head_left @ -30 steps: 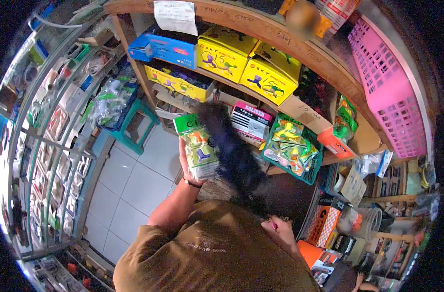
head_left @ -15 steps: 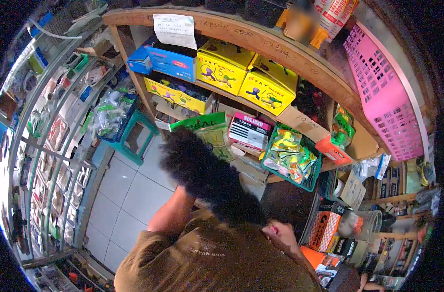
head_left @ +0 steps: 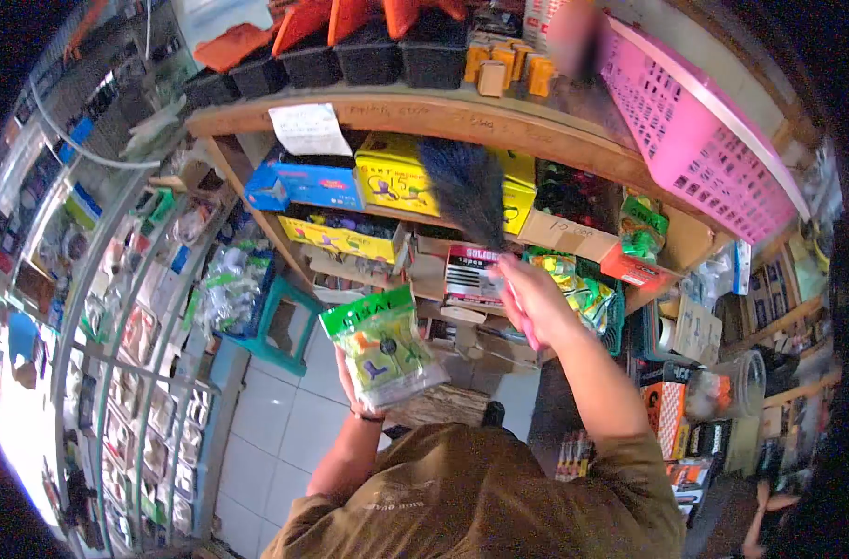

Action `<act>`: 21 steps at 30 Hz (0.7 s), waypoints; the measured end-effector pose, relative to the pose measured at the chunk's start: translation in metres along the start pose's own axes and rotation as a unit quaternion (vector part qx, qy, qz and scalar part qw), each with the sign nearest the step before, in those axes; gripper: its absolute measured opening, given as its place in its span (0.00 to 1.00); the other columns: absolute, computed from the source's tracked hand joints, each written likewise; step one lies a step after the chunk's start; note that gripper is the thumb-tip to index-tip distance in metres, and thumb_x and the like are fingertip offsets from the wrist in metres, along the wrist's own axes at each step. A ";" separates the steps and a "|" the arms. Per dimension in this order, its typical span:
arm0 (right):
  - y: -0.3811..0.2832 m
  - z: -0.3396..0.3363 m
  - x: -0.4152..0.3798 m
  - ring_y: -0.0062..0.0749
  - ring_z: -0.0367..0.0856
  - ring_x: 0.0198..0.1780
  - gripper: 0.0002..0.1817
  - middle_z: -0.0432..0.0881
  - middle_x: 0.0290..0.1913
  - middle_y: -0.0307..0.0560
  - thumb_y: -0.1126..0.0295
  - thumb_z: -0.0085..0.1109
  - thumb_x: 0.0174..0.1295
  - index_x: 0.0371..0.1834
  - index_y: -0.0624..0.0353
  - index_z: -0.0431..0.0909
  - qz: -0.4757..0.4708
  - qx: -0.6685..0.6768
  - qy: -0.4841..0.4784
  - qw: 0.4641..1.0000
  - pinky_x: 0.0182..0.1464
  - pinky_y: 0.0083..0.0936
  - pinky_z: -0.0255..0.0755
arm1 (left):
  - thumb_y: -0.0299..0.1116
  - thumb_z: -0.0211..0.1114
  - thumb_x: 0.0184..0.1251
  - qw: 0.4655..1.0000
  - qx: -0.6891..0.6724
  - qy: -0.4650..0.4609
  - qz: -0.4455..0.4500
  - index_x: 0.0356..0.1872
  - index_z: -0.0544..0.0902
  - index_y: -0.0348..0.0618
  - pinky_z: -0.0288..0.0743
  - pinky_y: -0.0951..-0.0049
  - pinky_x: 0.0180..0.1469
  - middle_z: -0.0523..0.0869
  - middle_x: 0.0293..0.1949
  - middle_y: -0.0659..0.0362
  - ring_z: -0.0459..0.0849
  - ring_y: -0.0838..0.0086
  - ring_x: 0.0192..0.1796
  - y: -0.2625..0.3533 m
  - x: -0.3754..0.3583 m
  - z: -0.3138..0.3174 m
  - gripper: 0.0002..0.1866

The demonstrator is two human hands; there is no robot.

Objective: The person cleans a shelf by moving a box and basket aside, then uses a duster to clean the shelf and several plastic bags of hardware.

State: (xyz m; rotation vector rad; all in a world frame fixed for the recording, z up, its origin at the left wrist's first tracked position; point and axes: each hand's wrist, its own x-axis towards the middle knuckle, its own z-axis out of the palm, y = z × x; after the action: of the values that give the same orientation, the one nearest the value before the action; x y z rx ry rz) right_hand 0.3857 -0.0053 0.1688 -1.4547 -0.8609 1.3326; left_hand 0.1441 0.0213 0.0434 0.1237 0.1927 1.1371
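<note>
My right hand grips the pink handle of a dark feather duster. The duster's fluffy head is raised in front of the yellow boxes on the upper shelf, overlapping them in this view. In my left hand is a clear plastic packet with a green printed header and colourful small parts inside; most of that hand is hidden behind it. A pink-and-black box stands on the lower shelf between the packet and my right hand.
A green basket of packets sits right of the duster handle. Black bins line the top shelf, with a pink basket at right. A teal stool and a glass-fronted rack stand to the left.
The duster has swung up and right, from over the packet to the yellow boxes. The packet is now lifted away from the shelf in my left hand, and the view has shifted.
</note>
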 end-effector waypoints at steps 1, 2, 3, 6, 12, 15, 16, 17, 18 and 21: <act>-0.013 0.009 0.021 0.21 0.61 0.08 0.14 0.65 0.10 0.36 0.58 0.45 0.61 0.29 0.59 0.69 -0.007 0.058 -0.001 0.998 0.10 0.18 0.55 | 0.55 0.43 0.61 0.999 -0.021 -0.025 -0.012 0.57 0.65 0.44 0.61 0.53 0.56 0.69 0.55 0.51 0.68 0.55 0.54 -0.001 -0.003 0.004 0.30; -0.023 0.017 0.044 0.22 0.64 0.10 0.12 0.66 0.11 0.37 0.60 0.49 0.59 0.27 0.58 0.69 -0.012 0.116 -0.004 0.993 0.12 0.19 0.58 | 0.56 0.43 0.61 0.998 -0.043 -0.048 -0.024 0.57 0.64 0.44 0.61 0.53 0.56 0.69 0.55 0.51 0.68 0.54 0.55 -0.002 -0.007 0.007 0.30; -0.026 0.018 0.075 0.23 0.66 0.13 0.10 0.67 0.14 0.38 0.63 0.51 0.57 0.26 0.58 0.69 -0.041 0.153 -0.054 0.986 0.14 0.20 0.60 | 0.55 0.42 0.61 0.997 -0.009 -0.064 -0.034 0.57 0.64 0.42 0.61 0.52 0.56 0.68 0.56 0.50 0.67 0.52 0.55 -0.006 -0.011 0.010 0.31; -0.038 0.031 0.124 0.26 0.69 0.17 0.05 0.69 0.19 0.41 0.72 0.52 0.52 0.23 0.59 0.68 -0.091 0.221 -0.074 0.968 0.20 0.22 0.65 | 0.52 0.43 0.63 0.997 0.029 -0.055 -0.038 0.53 0.69 0.43 0.64 0.58 0.53 0.73 0.51 0.54 0.71 0.59 0.51 -0.008 -0.020 0.019 0.26; -0.059 0.051 0.168 0.39 0.73 0.21 0.07 0.72 0.20 0.49 0.70 0.52 0.51 0.27 0.64 0.71 -0.148 0.035 0.033 0.988 0.26 0.30 0.70 | 0.54 0.44 0.61 0.997 0.072 0.018 -0.020 0.54 0.67 0.43 0.65 0.58 0.53 0.73 0.51 0.53 0.72 0.59 0.50 -0.020 -0.029 -0.002 0.28; -0.074 0.054 0.155 0.51 0.75 0.33 0.17 0.75 0.27 0.59 0.65 0.51 0.53 0.38 0.69 0.72 -0.187 -0.257 0.170 0.933 0.39 0.34 0.70 | 0.53 0.45 0.61 0.995 0.086 0.021 -0.035 0.53 0.67 0.42 0.66 0.59 0.52 0.73 0.50 0.52 0.72 0.59 0.49 -0.029 -0.033 0.019 0.27; -0.065 0.056 0.149 0.52 0.74 0.37 0.22 0.74 0.33 0.60 0.61 0.50 0.53 0.44 0.69 0.70 -0.273 -0.298 0.255 0.879 0.40 0.38 0.68 | 0.53 0.45 0.61 0.995 0.092 0.023 -0.037 0.53 0.67 0.42 0.66 0.59 0.52 0.73 0.50 0.52 0.72 0.59 0.49 -0.031 -0.035 0.023 0.27; -0.045 0.059 0.142 0.54 0.72 0.41 0.27 0.73 0.38 0.61 0.56 0.50 0.54 0.49 0.69 0.68 -0.352 -0.333 0.335 0.808 0.41 0.41 0.67 | 0.53 0.45 0.62 0.994 0.098 0.022 -0.043 0.53 0.68 0.42 0.66 0.59 0.52 0.73 0.50 0.52 0.73 0.60 0.49 -0.032 -0.036 0.025 0.27; -0.036 0.056 0.099 0.51 0.70 0.46 0.24 0.71 0.44 0.59 0.57 0.49 0.55 0.48 0.67 0.67 -0.463 -0.322 0.326 0.759 0.44 0.40 0.66 | 0.52 0.45 0.62 0.993 0.103 0.021 -0.049 0.53 0.68 0.42 0.66 0.60 0.52 0.73 0.50 0.53 0.73 0.60 0.49 -0.034 -0.037 0.027 0.27; 0.027 0.046 -0.008 0.45 0.70 0.51 0.21 0.72 0.45 0.55 0.60 0.55 0.55 0.45 0.64 0.69 -0.393 -0.163 0.072 0.902 0.53 0.35 0.62 | 0.52 0.43 0.63 0.987 0.123 0.044 -0.090 0.51 0.69 0.42 0.67 0.63 0.52 0.74 0.48 0.54 0.74 0.63 0.48 -0.046 -0.030 0.037 0.26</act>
State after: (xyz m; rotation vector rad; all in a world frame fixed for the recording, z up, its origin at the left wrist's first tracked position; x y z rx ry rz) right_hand 0.3369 -0.0127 0.1478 -1.2083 -1.4225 0.4806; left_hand 0.1807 -0.0247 0.0727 0.2705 0.4153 0.9362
